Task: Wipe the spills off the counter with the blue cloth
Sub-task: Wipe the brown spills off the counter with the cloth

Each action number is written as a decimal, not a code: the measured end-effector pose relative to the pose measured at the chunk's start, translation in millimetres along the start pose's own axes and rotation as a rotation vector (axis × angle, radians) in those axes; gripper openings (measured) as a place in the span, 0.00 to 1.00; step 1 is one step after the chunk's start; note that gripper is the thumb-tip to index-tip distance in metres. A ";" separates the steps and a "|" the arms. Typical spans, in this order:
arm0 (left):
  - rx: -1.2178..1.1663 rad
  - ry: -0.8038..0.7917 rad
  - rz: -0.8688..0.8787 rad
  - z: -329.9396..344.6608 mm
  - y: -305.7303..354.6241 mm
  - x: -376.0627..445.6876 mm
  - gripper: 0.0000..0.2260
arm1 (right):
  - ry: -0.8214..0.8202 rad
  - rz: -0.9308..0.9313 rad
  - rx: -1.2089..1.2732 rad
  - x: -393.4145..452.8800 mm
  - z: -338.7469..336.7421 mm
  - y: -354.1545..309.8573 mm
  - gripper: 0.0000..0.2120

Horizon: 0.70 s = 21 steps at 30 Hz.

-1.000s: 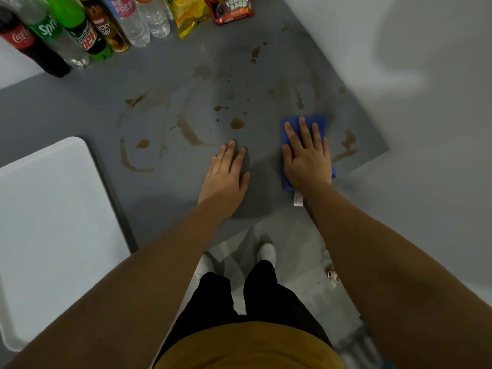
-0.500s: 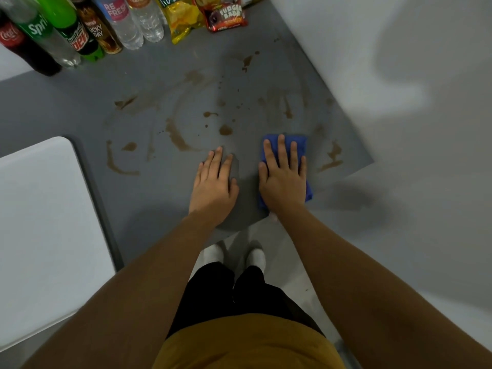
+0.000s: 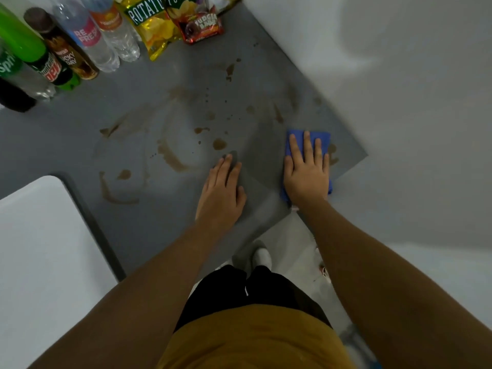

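Note:
The blue cloth (image 3: pixel 323 139) lies flat on the grey counter (image 3: pixel 80 153) near its right corner, with my right hand (image 3: pixel 306 174) pressed palm-down on it and covering most of it. A brown spill (image 3: pixel 333 153) touches the cloth's right edge. My left hand (image 3: pixel 222 190) rests flat on the bare counter to the left of the cloth and holds nothing. Just beyond its fingertips is a brown blot (image 3: pixel 219 143). Brown streaks (image 3: pixel 170 159) and smears (image 3: pixel 114 197) spread across the middle and left of the counter, and smaller spots (image 3: pixel 229 70) lie farther back.
Several drink bottles (image 3: pixel 80 41) stand along the counter's back left edge, with snack bags (image 3: pixel 157 25) beside them. A white table top (image 3: pixel 45 249) adjoins the counter at the left. The counter's corner edge (image 3: pixel 364 155) is right of the cloth; a white wall lies beyond.
My right hand has slid the cloth rightward, away from my left hand, up to the spill by the corner. My left hand has stayed flat on the counter.

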<state>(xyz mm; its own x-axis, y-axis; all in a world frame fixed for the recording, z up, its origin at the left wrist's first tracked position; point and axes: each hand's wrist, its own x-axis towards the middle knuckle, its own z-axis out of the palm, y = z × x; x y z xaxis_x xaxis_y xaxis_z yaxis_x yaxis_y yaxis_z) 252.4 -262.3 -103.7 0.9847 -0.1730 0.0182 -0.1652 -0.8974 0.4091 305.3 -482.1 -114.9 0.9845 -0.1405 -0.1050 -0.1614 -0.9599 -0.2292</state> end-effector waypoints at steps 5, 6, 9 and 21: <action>-0.029 -0.046 0.091 2.3 6.5 18.9 0.25 | 0.083 0.048 -0.047 -47.3 17.3 -27.4 0.28; -0.030 -0.052 0.113 3.6 8.1 21.2 0.25 | 0.094 0.032 -0.052 -48.8 19.8 -33.1 0.28; -0.041 -0.060 0.129 7.6 13.4 23.9 0.25 | 0.060 -0.042 -0.038 -35.0 17.2 -32.6 0.28; -0.015 -0.080 0.080 14.2 17.9 24.5 0.25 | -0.035 -0.141 0.019 47.8 -20.1 33.3 0.26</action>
<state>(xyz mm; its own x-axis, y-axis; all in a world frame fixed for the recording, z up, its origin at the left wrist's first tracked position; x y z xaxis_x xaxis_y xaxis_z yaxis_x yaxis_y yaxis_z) 272.7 -288.3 -108.9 0.9608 -0.2764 -0.0209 -0.2420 -0.8732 0.4230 348.3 -525.7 -108.1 0.9946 0.0044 -0.1037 -0.0230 -0.9648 -0.2619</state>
